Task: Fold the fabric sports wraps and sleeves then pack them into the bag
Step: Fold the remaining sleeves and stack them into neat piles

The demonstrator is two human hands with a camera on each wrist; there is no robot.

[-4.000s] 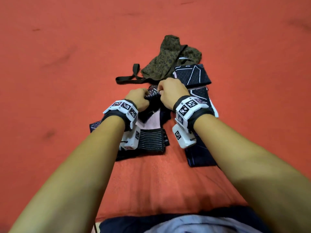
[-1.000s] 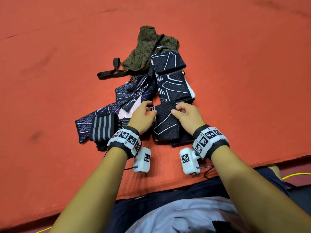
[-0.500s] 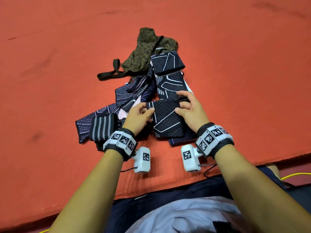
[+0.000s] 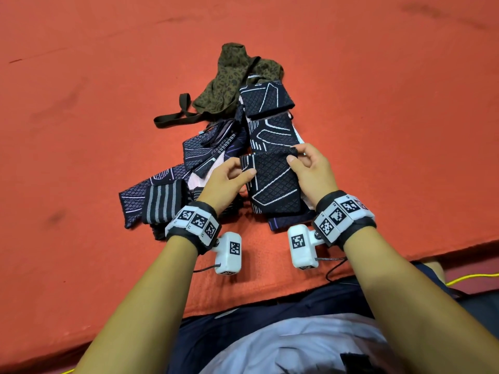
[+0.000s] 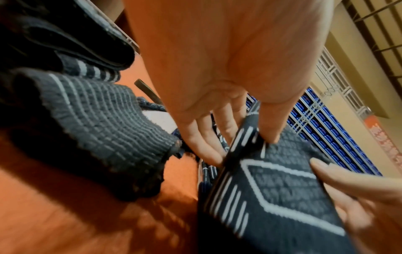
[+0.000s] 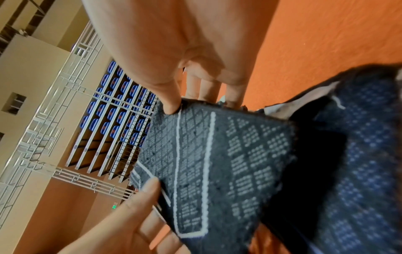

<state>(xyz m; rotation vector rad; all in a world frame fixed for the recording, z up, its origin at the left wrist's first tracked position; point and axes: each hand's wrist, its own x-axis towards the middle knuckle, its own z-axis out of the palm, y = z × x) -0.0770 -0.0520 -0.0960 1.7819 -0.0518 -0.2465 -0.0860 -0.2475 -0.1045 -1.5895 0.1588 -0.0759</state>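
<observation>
On the red mat (image 4: pixel 81 130), dead centre, a dark diamond-knit sleeve (image 4: pixel 272 184) with white lines is pinched by left hand (image 4: pixel 226 182) and right hand (image 4: pixel 310 171); its underside is hidden. At twelve o'clock lies the camouflage bag (image 4: pixel 232 79), partly covered.

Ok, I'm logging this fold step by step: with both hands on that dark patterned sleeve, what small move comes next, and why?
Probably lower the sleeve onto the folded pieces beside the bag. The left hand and right hand pinch its far corners, lifted and already folded, while other sleeves lie unfolded.
</observation>
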